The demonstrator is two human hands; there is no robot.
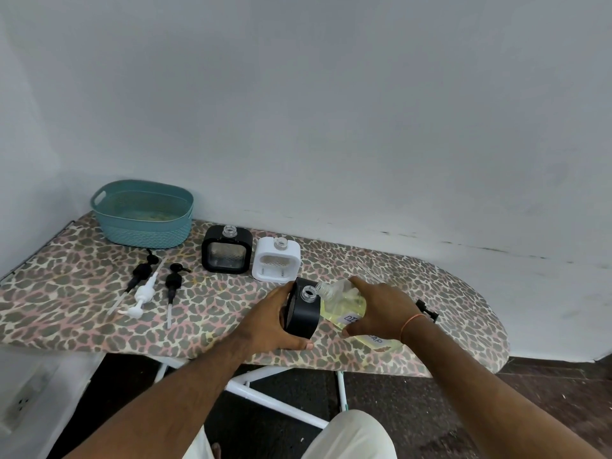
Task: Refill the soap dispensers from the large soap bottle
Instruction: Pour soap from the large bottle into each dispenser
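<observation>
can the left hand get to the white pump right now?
Probably not yet. The left hand grips the black dispenser while the right hand tilts the soap bottle at its neck. The path to the white pump looks open, but it must let go first.

- The left hand [276, 321] grips a black soap dispenser [303, 313] at the near edge of the leopard-print desk [73, 303].
- The right hand [381, 309] holds the big soap bottle [344, 304] tilted, its open neck just beside the dispenser's mouth.
- A second black dispenser [227, 250] and a white dispenser [276, 260] stand farther back, side by side.
- Three pumps [145, 288] lie to the left, near a teal basket [142, 212].
</observation>
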